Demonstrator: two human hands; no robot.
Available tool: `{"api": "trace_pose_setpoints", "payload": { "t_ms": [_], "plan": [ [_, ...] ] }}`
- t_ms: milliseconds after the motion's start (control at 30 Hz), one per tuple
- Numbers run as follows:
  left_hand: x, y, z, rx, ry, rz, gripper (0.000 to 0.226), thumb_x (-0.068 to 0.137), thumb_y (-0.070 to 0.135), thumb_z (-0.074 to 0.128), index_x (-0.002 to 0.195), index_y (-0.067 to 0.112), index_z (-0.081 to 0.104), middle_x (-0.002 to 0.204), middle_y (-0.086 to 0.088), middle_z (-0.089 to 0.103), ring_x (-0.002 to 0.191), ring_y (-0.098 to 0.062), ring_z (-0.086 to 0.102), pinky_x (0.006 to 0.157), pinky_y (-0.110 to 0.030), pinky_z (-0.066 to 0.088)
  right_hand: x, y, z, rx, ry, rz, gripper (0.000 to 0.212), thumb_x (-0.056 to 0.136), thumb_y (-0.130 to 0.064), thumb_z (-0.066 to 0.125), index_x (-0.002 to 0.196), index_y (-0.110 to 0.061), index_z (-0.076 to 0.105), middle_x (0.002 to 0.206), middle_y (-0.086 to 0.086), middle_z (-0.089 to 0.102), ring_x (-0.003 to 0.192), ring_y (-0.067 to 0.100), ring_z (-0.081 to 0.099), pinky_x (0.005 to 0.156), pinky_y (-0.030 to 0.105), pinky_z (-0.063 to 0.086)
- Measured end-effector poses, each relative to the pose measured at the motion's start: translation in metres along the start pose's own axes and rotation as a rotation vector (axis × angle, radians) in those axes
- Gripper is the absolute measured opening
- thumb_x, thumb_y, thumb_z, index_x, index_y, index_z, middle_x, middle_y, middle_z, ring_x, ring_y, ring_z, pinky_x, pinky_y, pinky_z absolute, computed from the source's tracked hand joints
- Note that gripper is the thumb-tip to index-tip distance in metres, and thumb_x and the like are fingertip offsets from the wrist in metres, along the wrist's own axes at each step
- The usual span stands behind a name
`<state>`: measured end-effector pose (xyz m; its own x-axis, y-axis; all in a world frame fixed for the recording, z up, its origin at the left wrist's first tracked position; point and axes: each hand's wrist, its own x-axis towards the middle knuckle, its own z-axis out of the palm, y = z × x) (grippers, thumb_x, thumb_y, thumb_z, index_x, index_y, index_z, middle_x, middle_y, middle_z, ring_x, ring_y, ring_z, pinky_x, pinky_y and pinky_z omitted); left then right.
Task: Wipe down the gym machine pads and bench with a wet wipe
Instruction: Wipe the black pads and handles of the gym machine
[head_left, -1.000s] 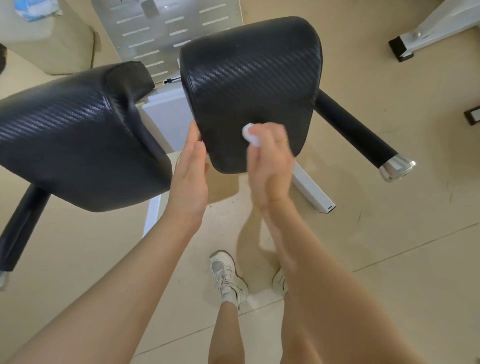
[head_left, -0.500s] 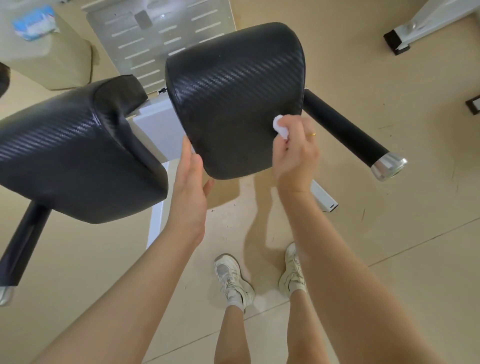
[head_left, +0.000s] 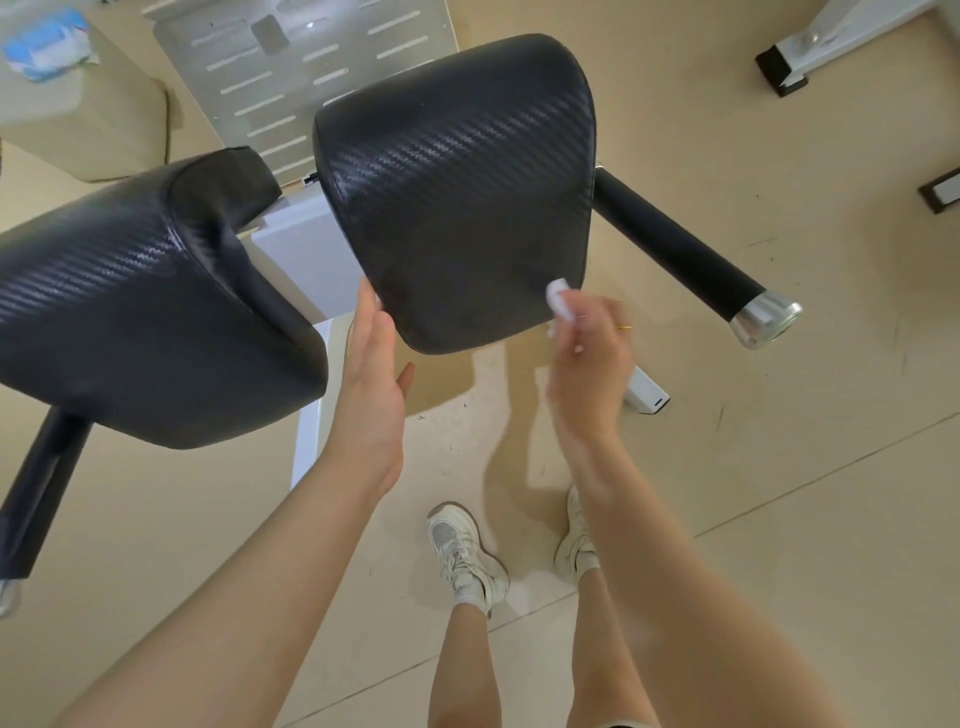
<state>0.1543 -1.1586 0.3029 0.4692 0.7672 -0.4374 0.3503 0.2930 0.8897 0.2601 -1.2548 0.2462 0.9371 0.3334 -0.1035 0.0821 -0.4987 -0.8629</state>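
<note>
The wet wipe (head_left: 558, 297) is bunched into a small white wad, and the right hand (head_left: 589, 364) is pinching it in its fingertips, pressing it against the near right corner of the right pad (head_left: 457, 197). That hand's a bit motion-blurred, so the exact finger layout is hard to read, but the grip is clearly closed on the wipe. There's a thin gold ring (head_left: 626, 328) showing on one finger.

The left hand (head_left: 374, 374) is sitting flat with straight fingers, holding nothing, its fingertips touching the near left edge of that same pad.

The pad itself is black with a carbon-fibre-looking weave, tilting down toward the camera. A second matching left pad (head_left: 150, 312) is sitting just beside it, apart from both hands. A black handle bar (head_left: 675, 249) with a silver end cap (head_left: 769, 319) is sticking out past the right pad's right edge, and another black bar (head_left: 41, 493) is poking out under the left pad.

Behind the pads there's a slotted metal plate (head_left: 311, 67) and white frame pieces. A pack of wipes (head_left: 47, 44) is resting on a beige block at the far left. Down on the beige floor (head_left: 779, 467), white sneakers (head_left: 462, 556) are standing just below the hands.
</note>
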Motion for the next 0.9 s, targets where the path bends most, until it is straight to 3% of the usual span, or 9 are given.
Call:
{"api": "trace_pose_setpoints", "payload": {
  "t_ms": [67,100,333,433,500,567,667,733,900],
  "plan": [
    [0.001,-0.003,0.001,-0.005,-0.011,-0.030,0.039,0.097,0.052,0.023,0.134,0.061,0.016,0.147,0.031,0.023,0.136,0.005,0.024,0.104,-0.026,0.028,0.012,0.002,-0.012,0.042,0.175,0.088,0.016,0.091,-0.005,0.051,0.098,-0.005,0.065,0.095,-0.002,0.054,0.084,0.008,0.048,0.072,0.007,0.038],
    [0.001,-0.005,0.001,0.008,-0.017,-0.039,0.040,0.097,0.053,0.023,0.135,0.060,0.015,0.148,0.030,0.022,0.137,0.004,0.022,0.106,-0.028,0.027,0.016,0.000,-0.011,0.045,0.185,0.125,0.016,0.091,-0.006,0.051,0.100,-0.005,0.065,0.096,-0.002,0.054,0.083,0.005,0.048,0.073,0.003,0.037],
    [0.002,-0.013,-0.003,0.045,-0.028,-0.047,0.043,0.095,0.058,0.021,0.137,0.058,0.014,0.148,0.031,0.021,0.138,0.002,0.020,0.113,-0.031,0.017,-0.017,-0.017,0.038,0.080,0.028,0.117,0.016,0.089,-0.003,0.050,0.087,-0.007,0.066,0.086,0.002,0.058,0.073,-0.011,0.050,0.066,-0.001,0.033],
    [0.002,-0.012,-0.006,-0.028,-0.041,-0.088,0.042,0.096,0.054,0.023,0.138,0.056,0.019,0.147,0.030,0.025,0.137,0.001,0.025,0.114,-0.033,0.022,-0.043,-0.023,0.054,0.085,-0.172,0.034,0.017,0.089,-0.003,0.053,0.091,-0.005,0.069,0.090,0.011,0.063,0.073,0.000,0.050,0.068,0.000,0.033],
    [0.001,-0.010,-0.008,-0.082,-0.035,-0.122,0.043,0.095,0.055,0.025,0.138,0.053,0.023,0.147,0.026,0.028,0.135,0.000,0.030,0.114,-0.035,0.026,-0.063,-0.033,0.059,0.086,-0.333,-0.087,0.017,0.086,0.000,0.054,0.091,-0.004,0.069,0.090,0.011,0.063,0.074,0.007,0.053,0.069,0.009,0.039],
    [0.001,-0.009,-0.012,-0.118,-0.049,-0.152,0.045,0.095,0.055,0.025,0.140,0.050,0.025,0.147,0.024,0.030,0.134,0.000,0.032,0.114,-0.034,0.026,-0.064,-0.042,0.051,0.076,-0.268,-0.198,0.014,0.087,-0.004,0.054,0.088,-0.007,0.068,0.086,0.006,0.063,0.076,0.007,0.052,0.067,0.012,0.039],
    [0.002,-0.007,-0.016,-0.105,-0.101,-0.149,0.048,0.094,0.059,0.022,0.141,0.050,0.020,0.147,0.027,0.029,0.134,0.002,0.030,0.113,-0.029,0.022,-0.027,-0.055,0.025,0.077,0.006,-0.175,0.017,0.091,-0.014,0.049,0.086,-0.010,0.065,0.083,-0.001,0.057,0.073,-0.004,0.046,0.064,0.004,0.034],
    [0.003,-0.007,-0.017,-0.087,-0.113,-0.143,0.048,0.092,0.063,0.019,0.139,0.054,0.018,0.145,0.031,0.028,0.133,0.004,0.030,0.108,-0.026,0.023,-0.002,-0.062,0.014,0.092,0.132,-0.172,0.015,0.091,-0.010,0.047,0.089,-0.008,0.062,0.083,-0.002,0.052,0.069,-0.004,0.043,0.061,0.005,0.033],
    [0.000,-0.005,-0.022,-0.188,-0.122,-0.162,0.048,0.094,0.058,0.019,0.140,0.047,0.026,0.143,0.026,0.036,0.131,0.002,0.036,0.110,-0.029,0.025,-0.001,-0.083,0.045,0.011,0.077,-0.226,0.015,0.088,-0.005,0.051,0.090,-0.007,0.065,0.088,-0.002,0.054,0.073,0.012,0.052,0.066,0.015,0.039]
  ]
}}
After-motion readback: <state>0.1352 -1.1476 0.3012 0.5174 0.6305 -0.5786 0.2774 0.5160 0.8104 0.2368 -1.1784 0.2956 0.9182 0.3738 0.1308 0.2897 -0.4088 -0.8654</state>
